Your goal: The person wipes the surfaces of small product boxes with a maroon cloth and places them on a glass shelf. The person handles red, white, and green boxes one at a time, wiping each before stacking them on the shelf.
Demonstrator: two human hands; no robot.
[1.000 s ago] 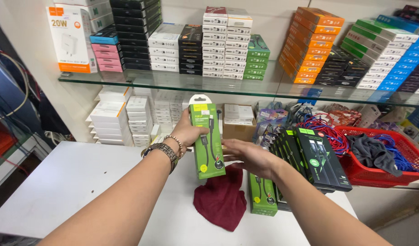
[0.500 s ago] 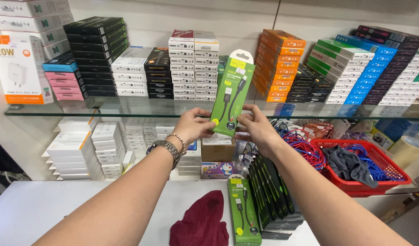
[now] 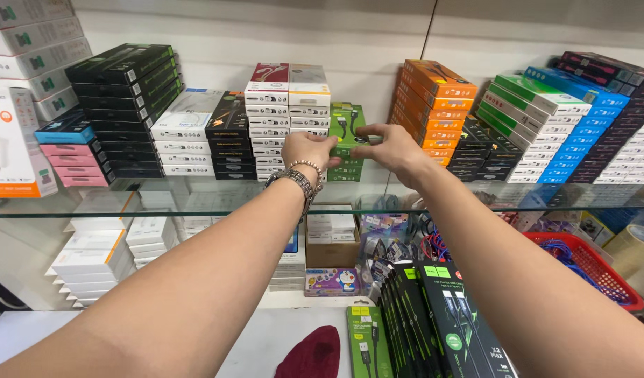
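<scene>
Near the centre of the frame, both hands hold a green cable package (image 3: 348, 126) flat on top of a short stack of green boxes (image 3: 345, 170) on the glass shelf (image 3: 196, 205). The package lies with its long axis running away from the camera toward the back wall, its printed face up and tilted slightly toward the viewer. The left hand (image 3: 309, 152) pinches the package's near left edge, fingers curled closed on it; the right hand (image 3: 392, 148) grips the near right corner the same way. Both hands cover the package's near end, so its hang tab and lower print cannot be seen. A white box stack (image 3: 288, 119) stands just left of it, an orange box stack (image 3: 434, 101) just right.
</scene>
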